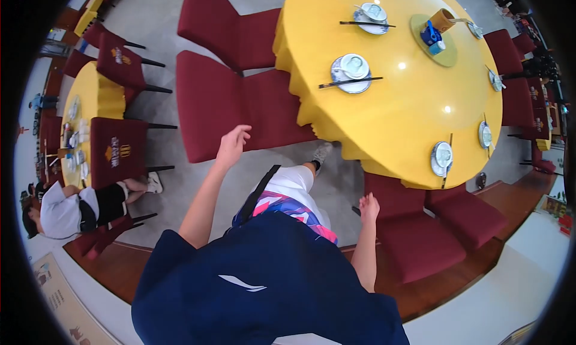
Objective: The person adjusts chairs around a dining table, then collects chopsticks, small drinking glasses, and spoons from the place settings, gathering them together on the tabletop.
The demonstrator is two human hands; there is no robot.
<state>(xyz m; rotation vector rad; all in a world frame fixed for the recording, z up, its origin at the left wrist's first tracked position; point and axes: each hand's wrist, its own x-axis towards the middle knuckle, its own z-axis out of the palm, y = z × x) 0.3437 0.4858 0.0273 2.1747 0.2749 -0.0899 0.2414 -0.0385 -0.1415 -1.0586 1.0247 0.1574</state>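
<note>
My left hand (234,144) is empty, its fingers loosely bent, and it hangs by the front corner of the nearest dark red chair (267,108); from this angle I cannot tell whether a fingertip touches the cloth. My right hand (369,207) is empty too, fingers half curled and raised, just beside another red chair (414,249) on my right, with no clear contact that I can see. The relation that matters is at my left: that chair lies just ahead of my left hand, the nearer of the two, its backrest (210,105) to the left and its seat running rightward, the long way, to the yellow cloth of the tabletop (384,123). Farther ahead on the cloth, a white bowl (355,66) sits on a patterned plate (354,88), with dark chopsticks (351,82) laid across the near side, roughly left to right. To the right, near the edge, another bowl (443,157) has its chopsticks (450,165) pointing away from me. A brown container (443,20) stands in the middle. Off to my far left, a person (69,212) sits beside another yellow-covered table (93,99).
</note>
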